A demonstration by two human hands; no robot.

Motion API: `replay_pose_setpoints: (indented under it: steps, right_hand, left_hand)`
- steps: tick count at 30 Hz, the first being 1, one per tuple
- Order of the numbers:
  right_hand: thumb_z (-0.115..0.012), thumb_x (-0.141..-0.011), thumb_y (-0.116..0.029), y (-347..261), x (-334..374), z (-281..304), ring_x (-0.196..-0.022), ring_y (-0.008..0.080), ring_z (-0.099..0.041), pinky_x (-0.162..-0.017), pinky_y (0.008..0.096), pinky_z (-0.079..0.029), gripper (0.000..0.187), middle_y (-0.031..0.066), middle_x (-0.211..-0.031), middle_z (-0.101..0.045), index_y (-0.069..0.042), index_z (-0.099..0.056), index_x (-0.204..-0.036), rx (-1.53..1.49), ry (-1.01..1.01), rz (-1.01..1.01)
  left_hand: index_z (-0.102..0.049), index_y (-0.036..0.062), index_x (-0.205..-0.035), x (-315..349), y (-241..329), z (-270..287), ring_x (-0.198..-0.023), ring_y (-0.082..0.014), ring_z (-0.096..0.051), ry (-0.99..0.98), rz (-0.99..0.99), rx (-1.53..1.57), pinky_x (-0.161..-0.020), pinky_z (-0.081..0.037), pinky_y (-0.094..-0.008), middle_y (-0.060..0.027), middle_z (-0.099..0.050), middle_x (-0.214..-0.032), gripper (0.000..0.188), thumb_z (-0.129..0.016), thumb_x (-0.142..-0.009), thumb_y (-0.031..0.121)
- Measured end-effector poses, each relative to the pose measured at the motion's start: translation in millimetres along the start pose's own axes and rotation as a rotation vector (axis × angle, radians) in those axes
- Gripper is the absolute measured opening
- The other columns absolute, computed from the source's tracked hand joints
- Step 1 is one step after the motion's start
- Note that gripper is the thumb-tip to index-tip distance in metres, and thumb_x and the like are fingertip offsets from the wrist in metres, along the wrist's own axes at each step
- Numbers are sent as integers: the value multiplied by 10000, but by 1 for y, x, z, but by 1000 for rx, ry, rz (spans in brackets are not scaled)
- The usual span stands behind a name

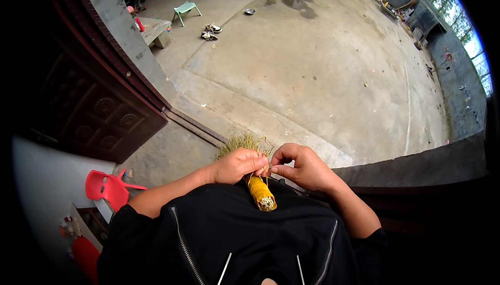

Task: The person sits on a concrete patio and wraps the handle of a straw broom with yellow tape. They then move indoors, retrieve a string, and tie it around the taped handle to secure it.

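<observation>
Beside a red chair [107, 188], left hand [237, 165] grips straw bundle [259, 191]; right hand [304, 168] seemingly pinches a strand.

left hand [237, 165]: closed around a straw bundle [260, 191] with yellow binding
right hand [304, 168]: pinches a straw strand beside it
red plastic chair [107, 188]: lower left on concrete floor [312, 66]

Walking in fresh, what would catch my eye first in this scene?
Low in the middle, the left hand grips a bundle of straw stalks bound with yellow cord, while the right hand pinches a strand beside it. At the lower left stands a bright red plastic chair. Beyond stretches a wide bare concrete yard, with a small green stool far off at the top.
</observation>
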State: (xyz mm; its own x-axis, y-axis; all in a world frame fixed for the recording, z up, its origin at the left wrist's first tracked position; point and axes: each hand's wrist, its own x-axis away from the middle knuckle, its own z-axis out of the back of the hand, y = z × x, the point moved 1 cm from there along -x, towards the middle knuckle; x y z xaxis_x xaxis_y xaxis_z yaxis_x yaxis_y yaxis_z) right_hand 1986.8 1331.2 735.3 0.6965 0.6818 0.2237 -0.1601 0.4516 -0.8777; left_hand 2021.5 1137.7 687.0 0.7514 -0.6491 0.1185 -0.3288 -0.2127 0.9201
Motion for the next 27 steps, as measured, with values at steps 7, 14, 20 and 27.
replay_pose_setpoints:
  steps: [7,14,20,27]
  right_hand:
    - [-603,-712,-8,-20,19,23,-921,281,-535,-790,348,-443,73,105,-939,-572,-31,-544,-748,261,52,426]
    - [-592,-744,-49,-31,14,20,-1091,305,-505,-892,395,-414,90,109,-1072,-562,-62,-519,-795,115,-46,555]
    - [-547,-817,-1,-17,-13,-7,-874,249,-546,-777,329,-450,79,108,-968,-548,-40,-503,-869,74,35,419]
    - [-647,-756,-42,-1,-11,-20,-726,285,-529,-620,336,-443,135,118,-810,-514,-23,-526,-812,76,285,421]
  left_hand:
    - [-516,23,-765,3,-11,2,-868,-166,-528,54,43,56,-813,-421,-295,-67,-550,-863,235,-461,-934,176]
    - [-570,8,-937,0,9,-9,-898,-100,-529,32,236,-180,-803,-429,-266,-39,-580,-932,122,-581,-850,93]
    - [-586,12,-994,-2,15,-22,-883,-83,-541,154,205,-145,-778,-432,-245,-22,-602,-925,200,-627,-801,40]
    - [-559,16,-993,4,0,-17,-853,-70,-523,136,147,53,-761,-423,-228,-12,-575,-901,194,-602,-808,55]
